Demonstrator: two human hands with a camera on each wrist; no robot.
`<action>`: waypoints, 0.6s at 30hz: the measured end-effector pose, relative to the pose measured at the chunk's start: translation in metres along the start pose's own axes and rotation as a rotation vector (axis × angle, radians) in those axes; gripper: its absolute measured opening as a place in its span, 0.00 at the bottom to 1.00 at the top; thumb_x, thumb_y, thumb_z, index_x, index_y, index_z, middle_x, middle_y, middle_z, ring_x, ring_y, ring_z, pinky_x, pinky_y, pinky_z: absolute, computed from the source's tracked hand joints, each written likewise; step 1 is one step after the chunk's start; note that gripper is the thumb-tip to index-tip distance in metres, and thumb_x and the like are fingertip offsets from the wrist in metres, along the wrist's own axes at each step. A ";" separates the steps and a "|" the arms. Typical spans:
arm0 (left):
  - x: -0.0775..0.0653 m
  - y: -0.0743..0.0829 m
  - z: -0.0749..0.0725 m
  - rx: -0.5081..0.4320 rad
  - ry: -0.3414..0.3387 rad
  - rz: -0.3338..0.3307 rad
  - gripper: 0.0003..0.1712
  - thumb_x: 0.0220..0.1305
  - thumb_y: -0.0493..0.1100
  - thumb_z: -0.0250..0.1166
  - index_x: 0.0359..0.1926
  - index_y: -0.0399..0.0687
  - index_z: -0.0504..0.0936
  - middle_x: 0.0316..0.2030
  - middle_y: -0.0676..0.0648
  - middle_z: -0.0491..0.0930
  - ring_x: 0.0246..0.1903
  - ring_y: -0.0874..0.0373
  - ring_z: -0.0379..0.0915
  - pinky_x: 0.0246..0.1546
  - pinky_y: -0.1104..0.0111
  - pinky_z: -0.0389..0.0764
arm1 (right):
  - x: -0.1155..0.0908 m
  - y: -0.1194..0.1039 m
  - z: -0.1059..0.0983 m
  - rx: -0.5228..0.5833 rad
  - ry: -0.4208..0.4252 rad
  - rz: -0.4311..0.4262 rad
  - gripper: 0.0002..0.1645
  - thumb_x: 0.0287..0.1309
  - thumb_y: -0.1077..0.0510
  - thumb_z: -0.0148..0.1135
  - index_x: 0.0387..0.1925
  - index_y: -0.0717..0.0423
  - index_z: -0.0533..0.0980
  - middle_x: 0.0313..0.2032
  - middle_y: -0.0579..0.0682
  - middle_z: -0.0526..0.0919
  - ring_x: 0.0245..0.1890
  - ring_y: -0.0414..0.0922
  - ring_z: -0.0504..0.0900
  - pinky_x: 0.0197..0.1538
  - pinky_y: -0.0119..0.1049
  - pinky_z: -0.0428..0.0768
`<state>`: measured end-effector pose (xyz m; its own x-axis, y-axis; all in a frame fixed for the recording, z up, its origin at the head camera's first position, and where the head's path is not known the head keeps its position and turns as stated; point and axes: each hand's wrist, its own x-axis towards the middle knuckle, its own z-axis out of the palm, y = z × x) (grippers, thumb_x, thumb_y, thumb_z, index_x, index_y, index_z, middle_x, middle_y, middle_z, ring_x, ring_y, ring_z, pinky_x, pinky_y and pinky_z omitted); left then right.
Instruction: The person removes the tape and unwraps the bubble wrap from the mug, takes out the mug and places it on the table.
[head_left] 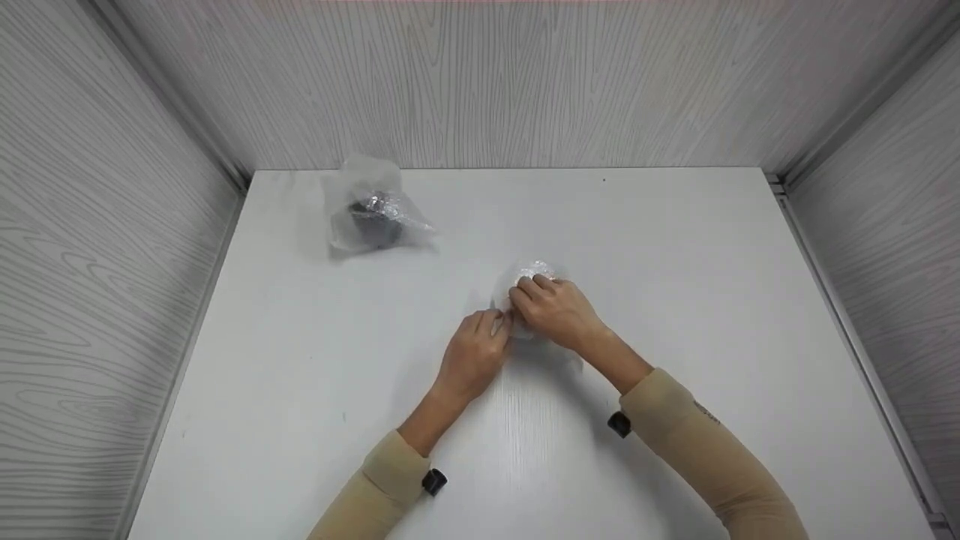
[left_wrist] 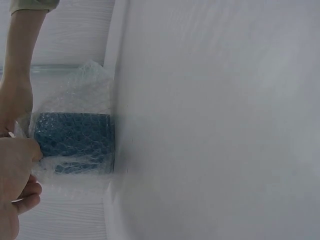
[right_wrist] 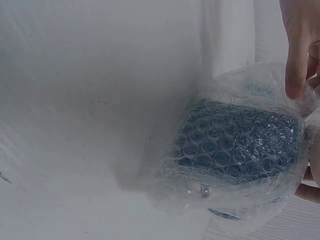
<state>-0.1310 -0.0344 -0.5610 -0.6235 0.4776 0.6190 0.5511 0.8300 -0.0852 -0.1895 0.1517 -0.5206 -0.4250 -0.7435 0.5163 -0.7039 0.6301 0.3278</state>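
Note:
A dark blue object (left_wrist: 72, 134) is wrapped in clear bubble wrap (head_left: 536, 268) and stands near the middle of the white table; what kind of object it is cannot be made out through the wrap. From the left, my left hand (head_left: 472, 356) pinches the upper part of the wrap between thumb and fingers. My right hand (head_left: 559, 311) has its fingers bent over the top of the same wrap and holds it. Both hands meet close together there, and their fingertips are partly hidden. In the right wrist view, the bubbles (right_wrist: 230, 142) cover the blue surface.
A second bundle (head_left: 375, 217), a dark thing in clear wrap, lies at the table's back left. Pale wood-grain panels (head_left: 487, 82) enclose the back and both sides of the white table (head_left: 675, 240).

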 end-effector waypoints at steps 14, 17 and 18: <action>0.001 0.001 -0.003 0.041 -0.043 0.000 0.15 0.66 0.44 0.74 0.51 0.42 0.89 0.45 0.47 0.86 0.47 0.57 0.85 0.51 0.70 0.85 | 0.001 0.000 -0.004 0.006 -0.023 0.047 0.07 0.63 0.62 0.73 0.34 0.57 0.80 0.31 0.50 0.86 0.25 0.45 0.84 0.22 0.33 0.81; 0.000 0.001 -0.003 0.037 -0.047 -0.003 0.15 0.67 0.44 0.73 0.51 0.43 0.88 0.45 0.47 0.86 0.47 0.57 0.85 0.52 0.70 0.85 | 0.001 0.001 -0.003 0.024 0.003 0.060 0.06 0.63 0.62 0.72 0.34 0.57 0.80 0.30 0.50 0.86 0.24 0.45 0.84 0.22 0.34 0.81; 0.000 0.001 -0.003 0.036 -0.048 -0.004 0.15 0.67 0.44 0.73 0.51 0.43 0.88 0.45 0.47 0.86 0.47 0.57 0.85 0.53 0.70 0.85 | 0.000 0.001 -0.002 0.036 0.015 0.062 0.06 0.63 0.62 0.72 0.34 0.57 0.80 0.30 0.50 0.86 0.24 0.46 0.84 0.22 0.34 0.82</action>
<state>-0.1287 -0.0348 -0.5583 -0.6521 0.4869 0.5811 0.5291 0.8413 -0.1112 -0.1892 0.1526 -0.5185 -0.4601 -0.6998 0.5464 -0.6968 0.6660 0.2662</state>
